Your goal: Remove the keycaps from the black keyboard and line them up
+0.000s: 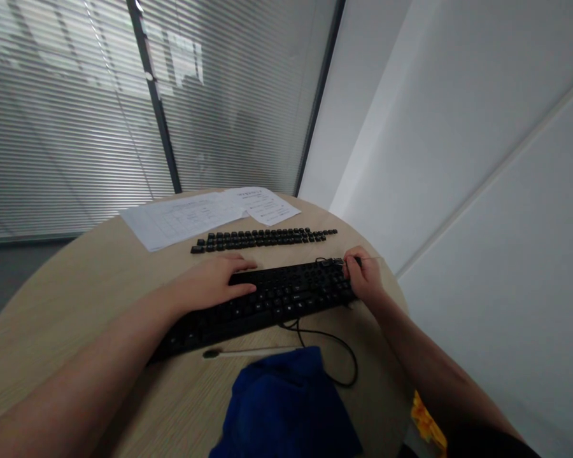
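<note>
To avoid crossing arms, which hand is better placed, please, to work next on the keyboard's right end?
Probably the right hand: it holds thin wire at that end of the keyboard; the left hand rests nearer its middle.

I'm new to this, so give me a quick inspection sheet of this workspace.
Surface: round wooden table.
Job's things: black keyboard; loose keycaps in rows beyond it.
Clutter: papers farther back; white-handled brush and blue cloth nearer.
Hands: left hand rests on the keyboard, fingers spread; right hand pinches a thin wire tool at its far right corner.
Cables: black cable loops out at the keyboard's near edge.
Surroundings: window blinds, white wall.
</note>
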The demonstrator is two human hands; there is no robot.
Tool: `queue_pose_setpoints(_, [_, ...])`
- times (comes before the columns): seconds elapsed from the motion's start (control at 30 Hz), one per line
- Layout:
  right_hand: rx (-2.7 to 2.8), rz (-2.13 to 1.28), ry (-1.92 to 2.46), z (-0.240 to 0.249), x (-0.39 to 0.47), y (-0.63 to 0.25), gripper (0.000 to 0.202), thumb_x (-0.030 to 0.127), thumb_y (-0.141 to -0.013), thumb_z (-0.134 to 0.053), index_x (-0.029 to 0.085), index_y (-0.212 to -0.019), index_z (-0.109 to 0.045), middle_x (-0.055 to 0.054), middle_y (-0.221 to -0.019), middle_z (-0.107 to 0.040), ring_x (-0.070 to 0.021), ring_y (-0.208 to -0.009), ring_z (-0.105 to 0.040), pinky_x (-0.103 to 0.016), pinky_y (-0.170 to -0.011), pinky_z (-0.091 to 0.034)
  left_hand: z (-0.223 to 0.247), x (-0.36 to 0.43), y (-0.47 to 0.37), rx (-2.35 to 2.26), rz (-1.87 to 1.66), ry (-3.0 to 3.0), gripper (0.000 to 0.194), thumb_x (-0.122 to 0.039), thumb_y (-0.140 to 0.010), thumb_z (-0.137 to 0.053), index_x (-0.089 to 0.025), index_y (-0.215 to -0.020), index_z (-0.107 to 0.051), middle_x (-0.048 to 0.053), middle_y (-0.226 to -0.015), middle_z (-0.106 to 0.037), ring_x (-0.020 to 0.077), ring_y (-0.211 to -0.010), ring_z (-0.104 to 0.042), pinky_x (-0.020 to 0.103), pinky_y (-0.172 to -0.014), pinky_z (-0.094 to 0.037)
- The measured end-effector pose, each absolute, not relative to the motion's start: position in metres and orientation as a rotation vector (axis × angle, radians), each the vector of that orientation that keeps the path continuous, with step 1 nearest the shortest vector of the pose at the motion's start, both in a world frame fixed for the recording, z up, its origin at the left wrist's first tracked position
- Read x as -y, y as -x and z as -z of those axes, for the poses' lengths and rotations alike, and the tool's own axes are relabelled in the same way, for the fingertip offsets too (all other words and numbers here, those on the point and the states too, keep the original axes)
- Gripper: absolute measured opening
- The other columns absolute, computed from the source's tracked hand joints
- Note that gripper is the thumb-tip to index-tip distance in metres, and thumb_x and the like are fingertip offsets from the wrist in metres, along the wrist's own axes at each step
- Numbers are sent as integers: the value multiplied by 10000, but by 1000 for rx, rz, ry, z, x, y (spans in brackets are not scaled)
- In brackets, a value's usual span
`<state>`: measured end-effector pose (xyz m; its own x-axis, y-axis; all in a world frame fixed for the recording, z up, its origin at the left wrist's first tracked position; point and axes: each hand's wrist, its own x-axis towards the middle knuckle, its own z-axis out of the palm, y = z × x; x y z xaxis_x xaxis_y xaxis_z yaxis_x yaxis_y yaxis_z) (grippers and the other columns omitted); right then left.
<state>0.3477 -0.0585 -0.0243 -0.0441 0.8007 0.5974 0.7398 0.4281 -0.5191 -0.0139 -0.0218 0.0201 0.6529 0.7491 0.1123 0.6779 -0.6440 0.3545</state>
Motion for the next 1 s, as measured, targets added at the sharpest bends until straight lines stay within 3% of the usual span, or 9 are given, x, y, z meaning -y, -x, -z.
queue_pose_setpoints(0.17, [1985,94,1030,16,77,-319,69,210,-884,-499,236,-861,-557,-7,-706,-639,-166,-643,-617,-294,-625,-481,-31,52,-22,-1136,-565,-2442,302,-430,-870,-590,-223,-1023,-748,65,-1002,-734,239,-916,-657,362,-845,-487])
queue_pose_setpoints(0.33, [2105,254,803,14,91,-294,99,166,-865,-509,243,-905,-558,-1,-712,-676,-151,-591,-628,-280,-581,-484,-24,69,-50,-1159,-790,-2162,223,-398,-839,-637,-215,-901,-748,39,-881,-740,210,-802,-651,336,-731,-491])
queue_pose_setpoints(0.67, [2157,197,542,10,101,-276,266,84,-852,-505,242,-1055,-573,-16,-782,-714,-134,-643,-678,-251,-614,-529,-22,74,-58,-1154,-907,-2020,187,-397,-781,-699,-212,-801,-713,14,-742,-702,171,-641,-597,311,-607,-457])
queue_pose_setpoints(1.0, [2188,172,578,12,98,-273,235,80,-858,-520,232,-1024,-591,-27,-809,-715,-142,-688,-684,-255,-640,-524,-22,75,-59,-1208,-912,-2037,149,-345,-773,-634,-206,-721,-632,13,-697,-646,176,-635,-572,318,-593,-419])
